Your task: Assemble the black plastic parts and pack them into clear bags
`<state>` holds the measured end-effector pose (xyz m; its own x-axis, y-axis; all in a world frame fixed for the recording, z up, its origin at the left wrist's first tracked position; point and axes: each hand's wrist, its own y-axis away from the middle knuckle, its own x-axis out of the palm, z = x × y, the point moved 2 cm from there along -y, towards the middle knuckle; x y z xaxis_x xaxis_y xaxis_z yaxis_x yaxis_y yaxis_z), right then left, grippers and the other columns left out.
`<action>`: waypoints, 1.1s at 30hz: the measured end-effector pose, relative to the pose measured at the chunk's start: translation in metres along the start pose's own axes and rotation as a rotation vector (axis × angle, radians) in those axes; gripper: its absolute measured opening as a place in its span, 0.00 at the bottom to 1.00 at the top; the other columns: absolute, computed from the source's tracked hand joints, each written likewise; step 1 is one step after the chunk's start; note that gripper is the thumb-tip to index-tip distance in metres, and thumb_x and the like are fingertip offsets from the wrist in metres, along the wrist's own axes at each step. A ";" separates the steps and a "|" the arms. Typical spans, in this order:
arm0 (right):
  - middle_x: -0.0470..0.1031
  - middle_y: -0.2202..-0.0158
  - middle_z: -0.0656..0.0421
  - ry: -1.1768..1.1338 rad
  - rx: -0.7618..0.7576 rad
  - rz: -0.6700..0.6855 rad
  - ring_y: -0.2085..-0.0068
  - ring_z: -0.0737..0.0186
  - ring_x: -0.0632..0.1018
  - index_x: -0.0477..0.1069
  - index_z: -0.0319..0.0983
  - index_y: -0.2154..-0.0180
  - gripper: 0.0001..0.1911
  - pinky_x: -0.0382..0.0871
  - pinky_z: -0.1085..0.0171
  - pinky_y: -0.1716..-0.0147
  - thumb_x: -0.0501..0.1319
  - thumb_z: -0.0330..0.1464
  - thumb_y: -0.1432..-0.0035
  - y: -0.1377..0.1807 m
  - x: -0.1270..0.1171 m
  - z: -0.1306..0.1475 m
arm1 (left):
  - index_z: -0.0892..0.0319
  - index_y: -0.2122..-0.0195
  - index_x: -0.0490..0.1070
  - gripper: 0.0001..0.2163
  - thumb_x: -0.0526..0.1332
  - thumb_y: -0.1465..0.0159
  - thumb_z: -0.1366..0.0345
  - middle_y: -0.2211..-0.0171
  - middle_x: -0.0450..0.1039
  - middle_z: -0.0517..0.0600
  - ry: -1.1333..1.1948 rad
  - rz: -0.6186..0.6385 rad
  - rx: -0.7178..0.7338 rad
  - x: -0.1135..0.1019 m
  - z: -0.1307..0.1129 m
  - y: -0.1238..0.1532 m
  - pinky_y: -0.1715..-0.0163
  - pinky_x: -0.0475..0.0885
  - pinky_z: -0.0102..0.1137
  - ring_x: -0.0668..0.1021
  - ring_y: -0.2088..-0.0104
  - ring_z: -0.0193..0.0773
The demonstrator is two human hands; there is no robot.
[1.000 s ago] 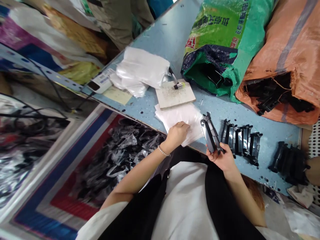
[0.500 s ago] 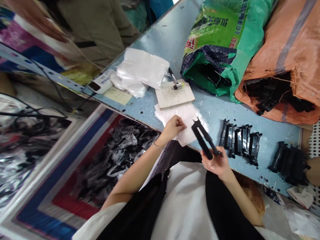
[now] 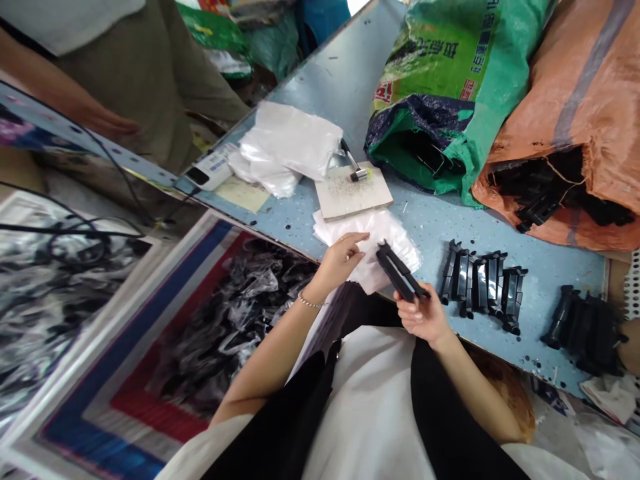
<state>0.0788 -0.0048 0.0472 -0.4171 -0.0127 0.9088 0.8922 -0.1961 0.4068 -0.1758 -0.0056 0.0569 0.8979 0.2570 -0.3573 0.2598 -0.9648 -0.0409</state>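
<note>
My right hand (image 3: pixel 423 315) grips the lower end of a long, narrow black plastic part (image 3: pixel 399 272), its fingers wrapped around it. The part points up and left, over the edge of a stack of thin, clear plastic bags (image 3: pixel 370 230). Above the left side of that stack is my left hand (image 3: pixel 341 261), bracelet at the wrist, fingers apart and holding nothing visible. Right of the right hand, several similar black parts (image 3: pixel 483 280) lie side by side on the blue table (image 3: pixel 440 230). A second dark row (image 3: pixel 583 327) sits farther right.
A hammer (image 3: pixel 356 172) rests on a pale board (image 3: pixel 355 193), beside more plastic bags (image 3: pixel 295 140). Green (image 3: pixel 450 73) and orange (image 3: pixel 565 120) sacks hold black parts. Bagged black pieces (image 3: pixel 250 287) fill a bin at left. A co-worker's hand (image 3: pixel 113 123) hangs beyond the table.
The black part has turned in my right hand; its two long arms, spread apart before, now look close together. My left hand's pinched fingers have spread. The co-worker's body has shifted.
</note>
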 end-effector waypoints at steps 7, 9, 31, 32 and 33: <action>0.63 0.79 0.65 -0.066 0.054 0.040 0.81 0.72 0.58 0.72 0.31 0.56 0.26 0.57 0.73 0.85 0.55 0.49 0.35 -0.004 0.000 -0.004 | 0.55 0.61 0.64 0.11 0.64 0.42 0.67 0.63 0.80 0.49 0.245 -0.095 -0.200 0.011 0.003 0.000 0.72 0.70 0.29 0.75 0.74 0.32; 0.63 0.79 0.65 -0.115 0.061 0.039 0.81 0.73 0.58 0.72 0.29 0.57 0.25 0.58 0.74 0.85 0.57 0.48 0.36 -0.010 -0.006 -0.004 | 0.55 0.65 0.65 0.05 0.59 0.41 0.69 0.63 0.80 0.50 0.136 -0.105 -0.165 0.009 0.001 0.002 0.69 0.72 0.31 0.76 0.73 0.33; 0.62 0.80 0.68 -0.127 0.072 0.199 0.82 0.75 0.54 0.73 0.30 0.56 0.26 0.54 0.76 0.85 0.57 0.49 0.35 0.001 0.014 -0.010 | 0.57 0.27 0.54 0.37 0.51 0.38 0.81 0.30 0.60 0.61 -0.403 0.050 0.319 0.003 -0.011 0.006 0.40 0.75 0.38 0.68 0.31 0.47; 0.62 0.80 0.68 -0.123 0.080 0.186 0.82 0.75 0.54 0.73 0.31 0.56 0.25 0.54 0.76 0.86 0.57 0.48 0.35 -0.005 0.016 -0.008 | 0.57 0.26 0.51 0.38 0.51 0.38 0.81 0.29 0.58 0.62 -0.415 0.046 0.330 0.006 -0.012 0.011 0.39 0.75 0.39 0.67 0.30 0.48; 0.61 0.80 0.69 -0.110 0.073 0.159 0.82 0.75 0.53 0.73 0.32 0.57 0.24 0.53 0.76 0.86 0.57 0.48 0.36 -0.013 0.017 -0.005 | 0.56 0.25 0.48 0.38 0.51 0.38 0.81 0.28 0.56 0.62 -0.434 0.047 0.345 0.010 -0.013 0.017 0.38 0.74 0.40 0.66 0.30 0.49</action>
<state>0.0597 -0.0072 0.0568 -0.2519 0.0699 0.9652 0.9572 -0.1287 0.2591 -0.1574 -0.0189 0.0650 0.6578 0.2367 -0.7150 0.0258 -0.9559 -0.2926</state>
